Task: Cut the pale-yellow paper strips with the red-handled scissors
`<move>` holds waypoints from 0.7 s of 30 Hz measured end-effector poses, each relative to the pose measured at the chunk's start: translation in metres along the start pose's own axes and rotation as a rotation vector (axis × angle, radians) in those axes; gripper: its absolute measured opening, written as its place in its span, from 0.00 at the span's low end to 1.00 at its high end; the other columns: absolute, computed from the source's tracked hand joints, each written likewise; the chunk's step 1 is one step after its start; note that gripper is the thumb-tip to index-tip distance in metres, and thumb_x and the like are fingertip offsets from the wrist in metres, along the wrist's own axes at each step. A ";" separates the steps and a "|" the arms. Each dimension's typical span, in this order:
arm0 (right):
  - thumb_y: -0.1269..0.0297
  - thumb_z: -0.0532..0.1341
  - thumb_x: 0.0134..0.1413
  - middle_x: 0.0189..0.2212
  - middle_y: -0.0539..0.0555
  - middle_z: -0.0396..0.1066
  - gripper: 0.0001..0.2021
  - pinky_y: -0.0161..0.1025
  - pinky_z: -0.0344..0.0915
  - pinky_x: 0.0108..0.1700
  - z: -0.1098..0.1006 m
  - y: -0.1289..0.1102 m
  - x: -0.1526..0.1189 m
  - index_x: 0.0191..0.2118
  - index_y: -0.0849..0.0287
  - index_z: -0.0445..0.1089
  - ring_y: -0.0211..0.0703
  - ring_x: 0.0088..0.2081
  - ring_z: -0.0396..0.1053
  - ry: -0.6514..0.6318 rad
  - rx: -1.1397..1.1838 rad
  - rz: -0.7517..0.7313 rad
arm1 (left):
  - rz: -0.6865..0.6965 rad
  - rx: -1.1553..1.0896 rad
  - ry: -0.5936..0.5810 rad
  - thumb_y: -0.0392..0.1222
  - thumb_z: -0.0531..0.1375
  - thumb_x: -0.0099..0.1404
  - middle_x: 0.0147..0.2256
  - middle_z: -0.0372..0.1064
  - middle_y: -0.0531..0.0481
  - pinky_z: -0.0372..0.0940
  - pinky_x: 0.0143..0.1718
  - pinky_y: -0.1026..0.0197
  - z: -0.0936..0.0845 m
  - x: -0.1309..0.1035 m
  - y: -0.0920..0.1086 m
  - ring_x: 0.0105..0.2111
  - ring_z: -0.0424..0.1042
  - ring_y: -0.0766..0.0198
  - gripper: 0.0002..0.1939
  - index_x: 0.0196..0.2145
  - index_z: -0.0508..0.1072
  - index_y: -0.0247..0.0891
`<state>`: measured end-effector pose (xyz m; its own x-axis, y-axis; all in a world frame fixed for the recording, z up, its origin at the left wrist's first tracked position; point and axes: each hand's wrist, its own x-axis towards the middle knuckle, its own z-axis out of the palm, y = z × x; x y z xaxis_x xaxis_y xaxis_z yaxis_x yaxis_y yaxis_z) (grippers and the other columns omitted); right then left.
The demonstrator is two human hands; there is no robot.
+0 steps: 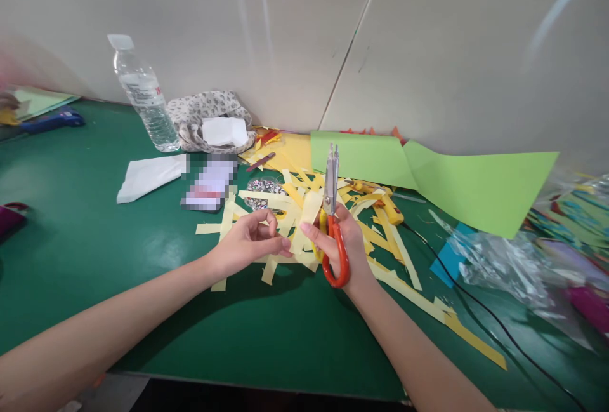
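Observation:
In my right hand (pixel 349 240) is a pair of scissors (pixel 330 186) with an orange-red handle, blades pointing up and away. A pale yellow paper piece (pixel 310 209) stands by the right thumb, which touches it. My left hand (pixel 250 240) is just left of this piece, index finger bent, thumb and fingertips drawn together. Whatever lies between those tips is too small to make out. Under and around both hands lies a loose heap of yellow paper strips (pixel 404 288). Behind the left hand a round clear pack of small dark-and-white pieces (pixel 261 186) is partly covered by strips.
A yellow glue gun (pixel 391 210) trails a black cord (pixel 476 298) to the right. Green paper sheets (pixel 457 183) lean near the wall, beside crumpled clear plastic (pixel 514 269). At left are a phone (pixel 209 186), a white tissue (pixel 150 177), a spotted pouch (pixel 209 104) and a water bottle (pixel 145 98).

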<state>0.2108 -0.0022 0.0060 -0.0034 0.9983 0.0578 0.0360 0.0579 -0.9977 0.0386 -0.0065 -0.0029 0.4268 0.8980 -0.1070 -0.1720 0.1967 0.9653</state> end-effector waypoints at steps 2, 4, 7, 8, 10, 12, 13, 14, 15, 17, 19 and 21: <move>0.60 0.69 0.33 0.22 0.41 0.61 0.22 0.35 0.63 0.27 0.000 0.000 0.000 0.35 0.53 0.59 0.33 0.22 0.61 -0.003 0.012 0.004 | 0.016 0.012 -0.009 0.34 0.64 0.53 0.24 0.74 0.54 0.67 0.34 0.62 0.000 0.000 -0.001 0.30 0.76 0.64 0.16 0.25 0.56 0.38; 0.60 0.69 0.33 0.23 0.42 0.62 0.22 0.35 0.64 0.29 0.001 -0.001 -0.001 0.35 0.54 0.59 0.33 0.23 0.61 -0.005 0.025 0.012 | 0.025 0.018 -0.013 0.33 0.64 0.52 0.24 0.74 0.54 0.67 0.33 0.63 0.001 0.000 -0.002 0.30 0.76 0.64 0.17 0.24 0.56 0.39; 0.60 0.69 0.33 0.24 0.42 0.62 0.22 0.37 0.65 0.30 0.001 -0.002 -0.002 0.36 0.53 0.58 0.33 0.23 0.61 -0.001 0.017 0.019 | 0.025 0.020 -0.015 0.33 0.64 0.51 0.25 0.75 0.53 0.68 0.33 0.62 0.001 0.000 -0.002 0.30 0.76 0.63 0.16 0.24 0.56 0.39; 0.60 0.69 0.33 0.24 0.43 0.62 0.22 0.37 0.65 0.30 0.001 -0.002 -0.002 0.36 0.53 0.58 0.33 0.22 0.61 0.000 0.007 0.016 | 0.025 0.021 -0.015 0.33 0.64 0.51 0.25 0.75 0.53 0.68 0.33 0.62 0.001 0.000 -0.002 0.30 0.76 0.63 0.16 0.24 0.56 0.39; 0.59 0.69 0.33 0.24 0.43 0.63 0.22 0.38 0.66 0.31 0.001 -0.002 -0.002 0.36 0.53 0.59 0.34 0.23 0.62 0.004 -0.008 0.005 | 0.024 0.022 -0.018 0.33 0.64 0.51 0.25 0.75 0.53 0.68 0.33 0.62 0.000 0.001 -0.003 0.30 0.76 0.64 0.16 0.24 0.57 0.39; 0.58 0.69 0.33 0.24 0.44 0.64 0.22 0.39 0.67 0.32 0.001 -0.002 -0.001 0.36 0.53 0.59 0.36 0.25 0.64 0.003 -0.011 -0.002 | 0.024 0.023 -0.020 0.33 0.64 0.51 0.25 0.75 0.53 0.68 0.33 0.63 0.000 0.001 -0.004 0.30 0.76 0.64 0.16 0.24 0.57 0.39; 0.58 0.69 0.33 0.24 0.44 0.64 0.22 0.39 0.67 0.32 0.000 -0.002 -0.001 0.36 0.53 0.59 0.36 0.25 0.64 -0.001 -0.014 -0.002 | 0.025 0.024 -0.020 0.33 0.64 0.51 0.25 0.75 0.53 0.68 0.33 0.63 0.000 0.001 -0.004 0.30 0.76 0.65 0.16 0.24 0.57 0.39; 0.58 0.69 0.34 0.24 0.44 0.64 0.22 0.38 0.67 0.31 0.000 -0.002 -0.001 0.36 0.53 0.59 0.36 0.25 0.64 -0.005 -0.017 0.000 | 0.026 0.025 -0.019 0.33 0.64 0.51 0.25 0.75 0.53 0.68 0.33 0.63 0.000 0.001 -0.004 0.30 0.75 0.65 0.16 0.24 0.57 0.39; 0.58 0.69 0.34 0.24 0.44 0.64 0.22 0.38 0.66 0.31 0.000 -0.002 -0.001 0.36 0.53 0.59 0.35 0.25 0.64 -0.008 -0.020 0.003 | 0.027 0.026 -0.017 0.33 0.64 0.50 0.25 0.75 0.53 0.68 0.33 0.63 0.000 0.001 -0.005 0.29 0.75 0.65 0.16 0.24 0.57 0.39; 0.59 0.69 0.34 0.23 0.43 0.63 0.21 0.37 0.66 0.29 0.000 -0.003 -0.002 0.35 0.53 0.59 0.34 0.23 0.63 -0.011 -0.023 0.005 | 0.025 0.027 -0.013 0.33 0.64 0.50 0.25 0.75 0.53 0.67 0.33 0.62 0.000 0.001 -0.004 0.29 0.75 0.64 0.16 0.24 0.56 0.39; 0.60 0.69 0.33 0.23 0.42 0.62 0.21 0.37 0.65 0.29 0.000 -0.004 -0.002 0.35 0.53 0.59 0.34 0.23 0.63 -0.011 -0.015 0.007 | 0.018 0.029 -0.005 0.34 0.64 0.51 0.24 0.74 0.53 0.67 0.33 0.62 0.001 0.000 -0.004 0.28 0.75 0.65 0.16 0.24 0.56 0.39; 0.62 0.69 0.32 0.22 0.42 0.63 0.22 0.37 0.65 0.30 0.001 -0.004 -0.002 0.36 0.53 0.59 0.35 0.23 0.64 -0.012 0.000 0.011 | 0.001 0.029 0.006 0.34 0.64 0.51 0.24 0.74 0.54 0.67 0.33 0.63 0.001 0.000 -0.003 0.28 0.75 0.65 0.15 0.25 0.58 0.38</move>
<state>0.2098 -0.0045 0.0096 -0.0148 0.9988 0.0462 0.0358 0.0467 -0.9983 0.0399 -0.0071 -0.0051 0.4214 0.9005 -0.1069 -0.1463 0.1838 0.9720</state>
